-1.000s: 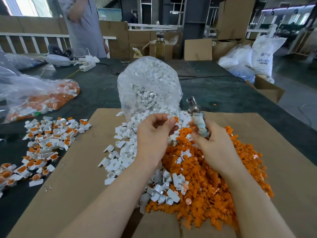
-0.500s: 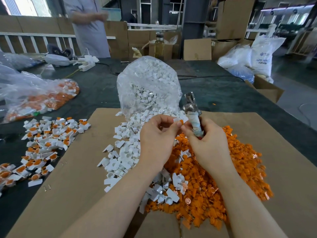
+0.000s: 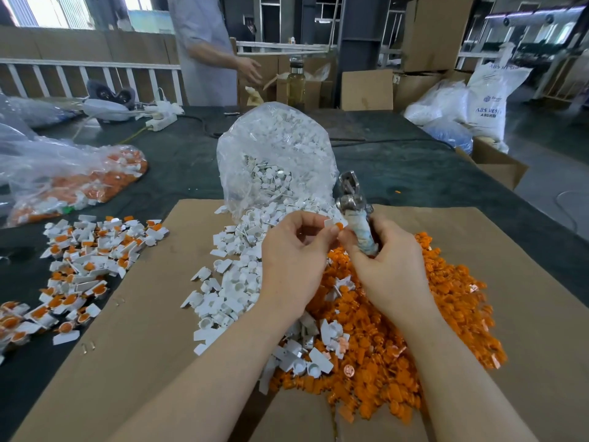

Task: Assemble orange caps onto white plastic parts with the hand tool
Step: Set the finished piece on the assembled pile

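Observation:
My left hand (image 3: 293, 263) pinches a small white plastic part (image 3: 328, 223) between thumb and fingertips. Touching that part is an orange cap (image 3: 339, 225), pinched at the fingertips of my right hand (image 3: 389, 266). The same right hand grips the taped handle of a metal hand tool (image 3: 353, 205), whose jaws point up and away. Both hands hover above a heap of loose orange caps (image 3: 398, 346) and a spill of white parts (image 3: 236, 282) on a cardboard sheet (image 3: 143, 346).
A clear bag of white parts (image 3: 274, 154) lies open behind the hands. Assembled white-and-orange pieces (image 3: 79, 260) are spread at the left, with a bag of them (image 3: 73, 183) beyond. A person (image 3: 207, 49) stands across the dark table (image 3: 414, 173). Boxes and sacks stand at the right.
My hands have come together and risen slightly. The orange cap in my right fingertips now meets the white part in my left hand. The person across the table has reached an arm out.

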Available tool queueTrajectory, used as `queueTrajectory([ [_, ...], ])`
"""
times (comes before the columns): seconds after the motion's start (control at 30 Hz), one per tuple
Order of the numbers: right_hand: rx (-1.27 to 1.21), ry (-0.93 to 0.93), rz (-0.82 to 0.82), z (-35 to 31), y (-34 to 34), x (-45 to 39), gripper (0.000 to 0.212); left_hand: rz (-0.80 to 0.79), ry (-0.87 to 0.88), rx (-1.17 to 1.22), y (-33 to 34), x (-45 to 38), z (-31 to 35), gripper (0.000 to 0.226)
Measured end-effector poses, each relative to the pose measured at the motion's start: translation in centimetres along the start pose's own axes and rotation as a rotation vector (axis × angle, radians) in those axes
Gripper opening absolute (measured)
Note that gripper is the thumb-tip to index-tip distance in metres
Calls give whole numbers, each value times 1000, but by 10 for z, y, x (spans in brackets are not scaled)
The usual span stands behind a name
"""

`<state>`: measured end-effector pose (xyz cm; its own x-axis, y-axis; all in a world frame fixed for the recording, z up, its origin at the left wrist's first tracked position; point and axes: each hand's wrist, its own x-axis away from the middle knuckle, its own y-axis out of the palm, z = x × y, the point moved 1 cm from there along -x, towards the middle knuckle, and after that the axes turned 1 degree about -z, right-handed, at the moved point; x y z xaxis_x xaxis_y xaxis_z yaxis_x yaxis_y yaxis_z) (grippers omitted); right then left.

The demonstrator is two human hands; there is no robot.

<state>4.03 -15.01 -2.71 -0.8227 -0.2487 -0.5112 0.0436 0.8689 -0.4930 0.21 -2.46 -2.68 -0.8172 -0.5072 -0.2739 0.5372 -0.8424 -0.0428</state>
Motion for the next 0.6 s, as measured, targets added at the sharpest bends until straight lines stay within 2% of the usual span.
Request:
queueTrajectory([
  [0.27,11,68,-260,11,-8,-1,8,-19,-41,379,-8,-8,3,7],
  [0.53,46,16,-354,11,-7,-2,7,-56,-8,417,-7,-9,2,12],
  [0.6,65,3,-342,12,-6,-1,16,-58,-25,434,-7,-10,2,14],
])
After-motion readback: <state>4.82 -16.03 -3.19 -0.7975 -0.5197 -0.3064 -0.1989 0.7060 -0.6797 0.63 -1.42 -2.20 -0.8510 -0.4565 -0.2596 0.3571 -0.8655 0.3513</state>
